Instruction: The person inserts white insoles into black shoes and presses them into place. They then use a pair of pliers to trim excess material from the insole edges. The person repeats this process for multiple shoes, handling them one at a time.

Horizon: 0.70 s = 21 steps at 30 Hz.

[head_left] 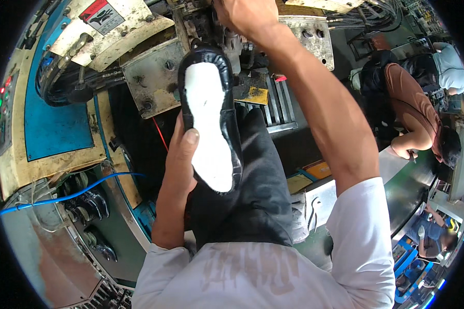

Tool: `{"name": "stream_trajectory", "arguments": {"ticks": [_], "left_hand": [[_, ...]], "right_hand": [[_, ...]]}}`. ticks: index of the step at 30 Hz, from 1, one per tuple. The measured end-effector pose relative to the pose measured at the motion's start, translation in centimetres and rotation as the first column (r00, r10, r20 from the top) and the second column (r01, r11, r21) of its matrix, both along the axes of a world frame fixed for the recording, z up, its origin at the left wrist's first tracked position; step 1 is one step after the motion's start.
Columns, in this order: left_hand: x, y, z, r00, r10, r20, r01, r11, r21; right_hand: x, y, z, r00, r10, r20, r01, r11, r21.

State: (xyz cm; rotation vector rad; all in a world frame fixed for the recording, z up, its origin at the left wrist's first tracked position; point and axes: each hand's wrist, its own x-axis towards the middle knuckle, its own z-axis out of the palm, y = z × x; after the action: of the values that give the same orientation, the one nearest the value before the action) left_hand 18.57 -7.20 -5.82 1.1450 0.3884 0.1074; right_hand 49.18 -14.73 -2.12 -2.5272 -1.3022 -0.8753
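Note:
A black shoe upper with a white insole board on its underside (211, 123) is held sole side up in front of me. My left hand (183, 152) grips it from the left, the thumb pressed on the white board's edge. The upper's toe end points up toward the grimy metal machine (154, 77). My right hand (247, 15) reaches up to the machine's head at the top of the view. Its fingers are cut off and hidden there, so what they touch does not show.
Several black shoes (95, 201) lie at the left, near a blue hose (82, 193). A control panel with lit buttons (4, 113) stands at the far left. To the right, a co-worker in a brown shirt (412, 98) bends over a long bench (407, 177). A slotted metal grate (279, 105) lies beyond my knees.

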Motion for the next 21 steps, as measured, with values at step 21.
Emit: {"name": "stream_trajectory", "arguments": {"ticks": [21], "left_hand": [[-4.6, -4.6, -1.6, 0.997, 0.064, -0.048, -0.026, 0.827, 0.562]], "right_hand": [[-20.3, -6.6, -4.0, 0.156, 0.446, -0.881, 0.360, 0.805, 0.472]]}}
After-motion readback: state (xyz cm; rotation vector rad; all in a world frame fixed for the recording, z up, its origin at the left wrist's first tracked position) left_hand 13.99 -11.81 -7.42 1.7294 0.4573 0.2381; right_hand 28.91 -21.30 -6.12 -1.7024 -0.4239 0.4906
